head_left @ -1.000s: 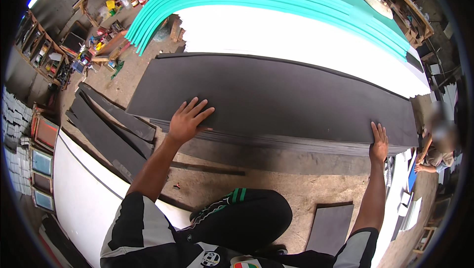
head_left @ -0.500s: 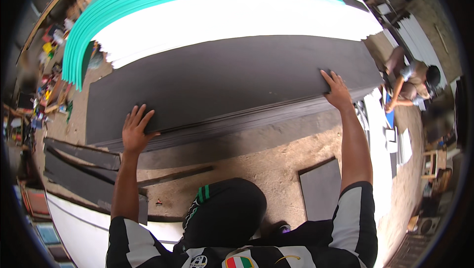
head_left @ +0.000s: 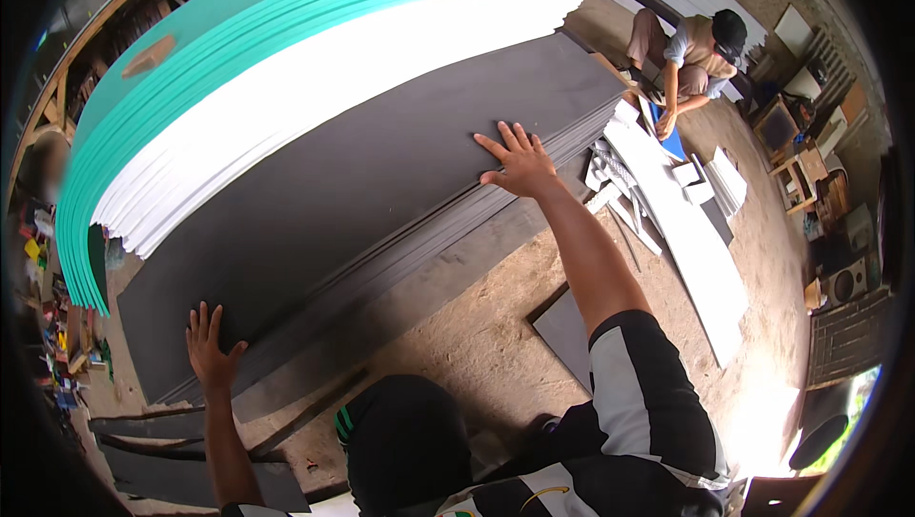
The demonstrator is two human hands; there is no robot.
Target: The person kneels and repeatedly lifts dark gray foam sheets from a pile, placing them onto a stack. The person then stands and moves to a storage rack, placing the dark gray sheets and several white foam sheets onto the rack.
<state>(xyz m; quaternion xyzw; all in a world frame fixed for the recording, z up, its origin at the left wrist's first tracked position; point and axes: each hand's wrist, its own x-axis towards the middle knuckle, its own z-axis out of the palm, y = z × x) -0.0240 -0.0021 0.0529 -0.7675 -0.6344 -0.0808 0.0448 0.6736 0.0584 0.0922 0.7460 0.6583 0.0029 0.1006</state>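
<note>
Dark sheets (head_left: 362, 174) lie stacked just in front of white sheets (head_left: 334, 117) topped with green sheets (head_left: 257, 45). Left hand (head_left: 213, 359) rests flat on them near the left end, fingers spread; right hand (head_left: 522, 168) flat near the front edge, fingers wide. Another person (head_left: 701, 50) crouches beyond the right end.

I saw green sheets (head_left: 238, 31) piled on white sheets (head_left: 315, 88). To my right, a person (head_left: 701, 48) squatted near a long white strip (head_left: 684, 241).
</note>
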